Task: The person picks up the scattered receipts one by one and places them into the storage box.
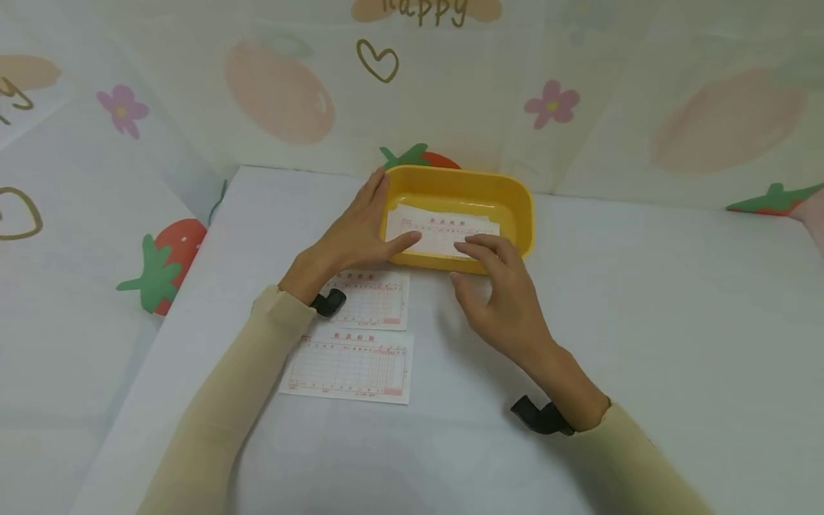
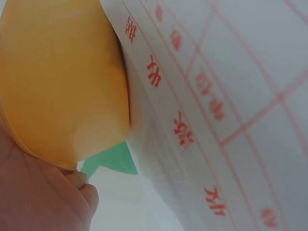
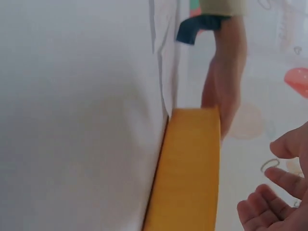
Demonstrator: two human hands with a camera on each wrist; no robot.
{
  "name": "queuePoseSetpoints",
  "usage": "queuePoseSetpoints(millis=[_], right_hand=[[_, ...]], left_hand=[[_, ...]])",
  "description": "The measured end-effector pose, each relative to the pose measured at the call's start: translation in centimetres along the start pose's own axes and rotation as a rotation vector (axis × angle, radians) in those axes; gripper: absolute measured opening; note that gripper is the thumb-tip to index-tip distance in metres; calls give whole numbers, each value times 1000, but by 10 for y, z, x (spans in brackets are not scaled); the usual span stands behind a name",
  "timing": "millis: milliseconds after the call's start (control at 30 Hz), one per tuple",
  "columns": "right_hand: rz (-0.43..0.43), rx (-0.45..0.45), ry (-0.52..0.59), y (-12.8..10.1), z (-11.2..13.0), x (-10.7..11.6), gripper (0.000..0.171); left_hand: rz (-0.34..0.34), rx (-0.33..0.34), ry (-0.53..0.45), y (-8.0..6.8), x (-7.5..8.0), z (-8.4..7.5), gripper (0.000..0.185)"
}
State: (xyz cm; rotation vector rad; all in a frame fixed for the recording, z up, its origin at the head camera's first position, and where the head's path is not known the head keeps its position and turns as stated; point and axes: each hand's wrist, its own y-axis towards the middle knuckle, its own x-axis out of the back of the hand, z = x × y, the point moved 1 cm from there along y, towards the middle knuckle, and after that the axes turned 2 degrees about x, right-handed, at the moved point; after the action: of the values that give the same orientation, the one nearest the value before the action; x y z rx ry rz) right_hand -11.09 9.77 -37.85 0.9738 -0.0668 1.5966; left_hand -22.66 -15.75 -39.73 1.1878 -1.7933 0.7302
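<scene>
A yellow plastic tray (image 1: 460,184) holds several white slips (image 1: 438,232) with red printed grids and Chinese characters. My left hand (image 1: 357,232) rests against the tray's left end, its fingers straight along the outside and its thumb reaching over the front rim. Above the front right of the tray, my right hand (image 1: 508,300) hangs with loosely bent, spread fingers and nothing in them. In the right wrist view that hand's fingers (image 3: 284,180) are apart from the tray wall (image 3: 187,173). Two groups of similar printed slips lie on the table, an upper one (image 1: 380,300) and a lower one (image 1: 350,366).
The white-covered table (image 1: 676,343) extends to both sides of the tray. Behind it hangs a pale cloth (image 1: 618,43) printed with fruit, flowers and hearts. My left forearm (image 1: 212,408) partly covers the slips on the table.
</scene>
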Motion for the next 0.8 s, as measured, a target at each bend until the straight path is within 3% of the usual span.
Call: queuePoseSetpoints(millis=[200, 433, 633, 800], right_hand=[[90, 23, 82, -20, 12, -18, 35], [306, -22, 35, -34, 24, -40, 47], [366, -43, 36, -40, 35, -55, 39], [427, -86, -81, -48, 40, -65, 62]], left_hand=[[11, 13, -5, 1, -1, -2, 121], [9, -2, -8, 1, 0, -3, 120], [4, 14, 2, -2, 1, -1, 121], [12, 0, -7, 0, -2, -2, 121]])
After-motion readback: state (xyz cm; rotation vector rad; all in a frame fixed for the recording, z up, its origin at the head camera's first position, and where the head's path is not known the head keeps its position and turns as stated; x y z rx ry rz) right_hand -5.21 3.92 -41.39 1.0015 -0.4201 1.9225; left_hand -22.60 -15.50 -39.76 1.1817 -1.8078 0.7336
